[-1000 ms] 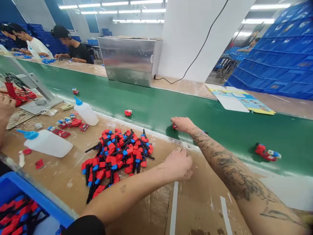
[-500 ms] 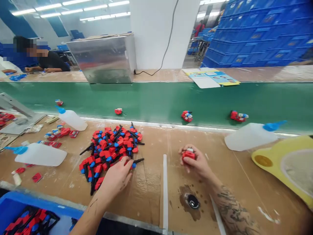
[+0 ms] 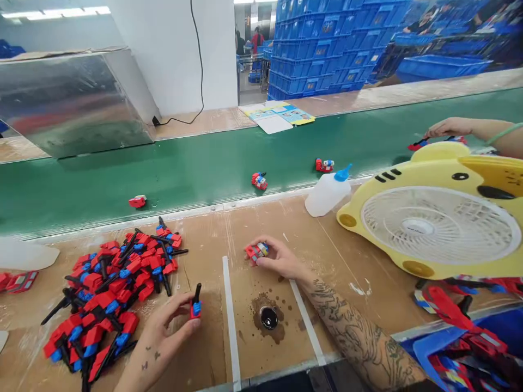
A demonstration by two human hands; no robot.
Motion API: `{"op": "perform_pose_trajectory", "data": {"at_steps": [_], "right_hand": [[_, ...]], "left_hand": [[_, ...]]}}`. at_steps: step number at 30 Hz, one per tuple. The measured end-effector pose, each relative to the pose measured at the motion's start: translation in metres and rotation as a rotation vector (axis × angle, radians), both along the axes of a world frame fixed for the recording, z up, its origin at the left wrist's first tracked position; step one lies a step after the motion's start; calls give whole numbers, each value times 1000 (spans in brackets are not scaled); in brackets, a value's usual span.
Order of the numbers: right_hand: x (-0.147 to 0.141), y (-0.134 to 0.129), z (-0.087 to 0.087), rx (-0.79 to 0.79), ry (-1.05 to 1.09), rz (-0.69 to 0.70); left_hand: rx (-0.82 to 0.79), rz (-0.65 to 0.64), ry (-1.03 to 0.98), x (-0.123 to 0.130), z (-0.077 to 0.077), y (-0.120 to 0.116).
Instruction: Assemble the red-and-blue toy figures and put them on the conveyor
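Observation:
My left hand [image 3: 174, 324] pinches a small red and blue part with a black rod [image 3: 196, 302] pointing up. Beside it lies a big pile of red, blue and black parts [image 3: 110, 288]. My right hand [image 3: 278, 258] is closed on a red block piece [image 3: 256, 252] with white, blue and yellow bits, held above the table. Below that hand, between two white tape strips, a small round cup of dark liquid [image 3: 268, 317] stands on the stained brown surface. The two hands are apart.
Red pieces [image 3: 137, 201] and small assemblies [image 3: 259, 181] lie on the green belt [image 3: 196, 169]. A white bottle [image 3: 327, 193] stands near a yellow fan [image 3: 433, 218]. A blue bin [image 3: 429, 340] is at lower right. Another person's hand [image 3: 449, 128] holds parts over the belt.
The view has turned right. My left hand has come away from the pile with a red, blue and black part. My right hand still holds its red piece, now turned to show more colours.

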State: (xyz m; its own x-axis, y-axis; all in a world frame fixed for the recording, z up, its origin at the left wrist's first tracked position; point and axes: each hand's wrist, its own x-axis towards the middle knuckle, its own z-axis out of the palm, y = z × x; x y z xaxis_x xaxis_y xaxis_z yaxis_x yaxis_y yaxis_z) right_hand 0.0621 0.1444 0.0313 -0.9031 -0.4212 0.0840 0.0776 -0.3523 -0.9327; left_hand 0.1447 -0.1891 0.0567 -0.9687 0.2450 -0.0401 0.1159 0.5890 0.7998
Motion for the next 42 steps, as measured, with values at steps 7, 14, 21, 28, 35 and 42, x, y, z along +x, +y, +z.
{"op": "perform_pose_trajectory", "data": {"at_steps": [7,14,21,28,35,42], "right_hand": [[-16,12,-22,-238,-233,-98],[-25,13,-20,-475,-320,-305],[-21,8,-17,-493,-348,-92],[-23,10,-22,-412,-323,-85],[-24,10,-24,-411,-302,-100],[-25,10,-26,-407,-311,-94]], "left_hand": [[-112,-504,466,1,21,78],[-405,-833,598,5,28,110],[-480,-950,550,0,34,119],[-542,-992,591,-5,47,139],[-601,-1087,608,-6,57,150],[-593,-1027,562,-4,54,147]]}}
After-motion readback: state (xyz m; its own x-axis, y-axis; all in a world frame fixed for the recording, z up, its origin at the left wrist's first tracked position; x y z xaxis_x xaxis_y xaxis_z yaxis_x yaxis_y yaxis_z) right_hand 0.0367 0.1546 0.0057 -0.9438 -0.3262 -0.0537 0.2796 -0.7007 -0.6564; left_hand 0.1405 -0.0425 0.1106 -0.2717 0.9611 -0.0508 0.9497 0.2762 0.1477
